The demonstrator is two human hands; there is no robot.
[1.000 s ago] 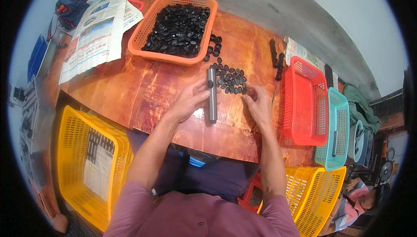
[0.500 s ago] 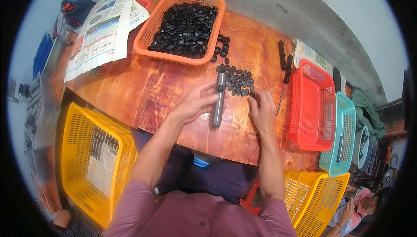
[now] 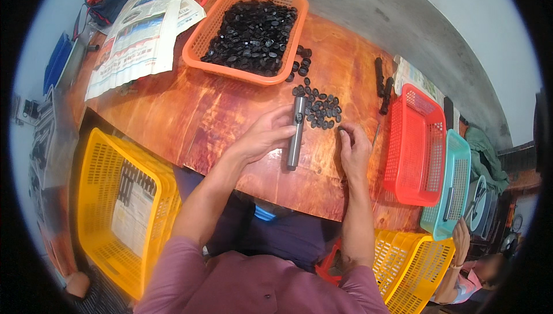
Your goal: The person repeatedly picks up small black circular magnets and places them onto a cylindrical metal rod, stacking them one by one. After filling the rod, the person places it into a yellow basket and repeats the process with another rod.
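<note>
My left hand [image 3: 269, 135] is closed round a grey metal tube [image 3: 294, 150], held tilted slightly above the table. A black oval piece [image 3: 299, 118] sits on the upper part of the tube, by my thumb and fingertips. Just beyond the tube lies a loose group of small black oval pieces [image 3: 324, 108]. At the near right of that group is my right hand [image 3: 355, 148], its thumb and index finger pinched together. Something small and dark shows at those fingertips, too small to make out.
An orange basket [image 3: 199, 63] full of black pieces stands at the back, beside newspapers [image 3: 141, 40]. Black-handled tools [image 3: 382, 81] lie right, near a red basket [image 3: 397, 181] and a teal basket [image 3: 432, 222]. Yellow crates [image 3: 86, 210] flank me; a co-worker's hand [image 3: 461, 239] is at lower right.
The view has shifted slightly. My left hand keeps its hold on the tube, and my right hand remains pinched beside the pieces. The co-worker's hand has risen toward the teal basket.
</note>
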